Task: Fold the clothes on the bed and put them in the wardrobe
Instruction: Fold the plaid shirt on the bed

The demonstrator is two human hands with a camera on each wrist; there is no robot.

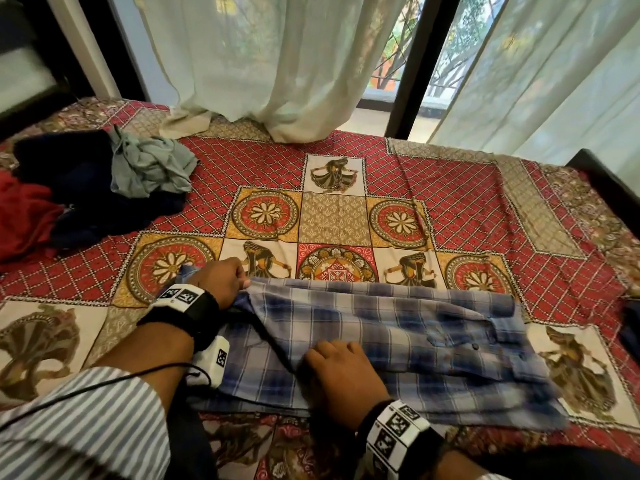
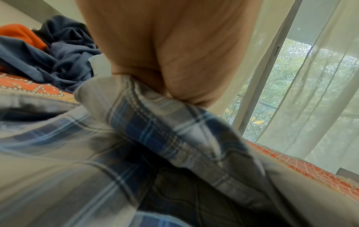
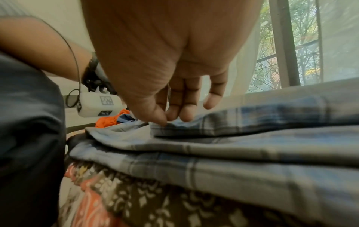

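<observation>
A blue plaid shirt [image 1: 398, 334] lies partly folded across the near side of the patterned bedspread [image 1: 450, 202]. My left hand [image 1: 225, 278] grips the shirt's far left corner in curled fingers and lifts that edge slightly. In the left wrist view the plaid cloth [image 2: 155, 122] bunches out from under the left hand [image 2: 165, 61]. Lower down on the same folded flap, my right hand [image 1: 339, 368] rests on the shirt. In the right wrist view its thumb and fingertips [image 3: 169, 119] pinch the flap's edge on the shirt [image 3: 252, 145].
A loose pile lies at the bed's far left: a navy garment [image 1: 79, 188], a grey-green one [image 1: 149, 168] and a red one [image 1: 24, 216]. Sheer curtains [image 1: 277, 64] hang onto the far edge. A dark bed frame [image 1: 606, 181] bounds the right side.
</observation>
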